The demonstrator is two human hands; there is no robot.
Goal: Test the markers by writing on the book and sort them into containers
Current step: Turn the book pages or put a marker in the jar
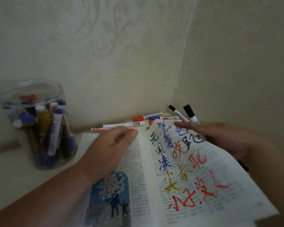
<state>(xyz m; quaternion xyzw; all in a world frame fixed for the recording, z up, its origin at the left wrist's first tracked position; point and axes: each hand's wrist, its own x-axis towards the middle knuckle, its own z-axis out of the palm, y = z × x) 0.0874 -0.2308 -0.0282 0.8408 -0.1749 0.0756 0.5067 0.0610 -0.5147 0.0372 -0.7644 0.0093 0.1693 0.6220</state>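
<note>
On the pale counter (10, 174), tucked into a corner of patterned wallpaper, the book (138, 177) lies open in front of us. Its right page carries big handwritten characters in blue, red, black and gold, and its left page has a blue illustration (110, 194) at the bottom. Our left hand (111, 145) rests on the upper part of the left page. Its fingers are curled under and its thumb points toward the gutter, and the blur keeps us from telling whether its grip has closed on anything. Our right hand (220, 136) reaches in behind the raised, curling right page, grip open, fingers straight and pointing left. Just beyond the book's top edge the loose markers lie on the counter: a white marker (124, 125) with black print, a red-capped marker (147, 116), a blue-capped marker (164, 118) and two black-capped markers (190, 114) leaning in the corner. Well to the left stands a clear jar (39, 81), upright and uncovered, with a crowd of blue, gold, red and white markers standing inside it.
</note>
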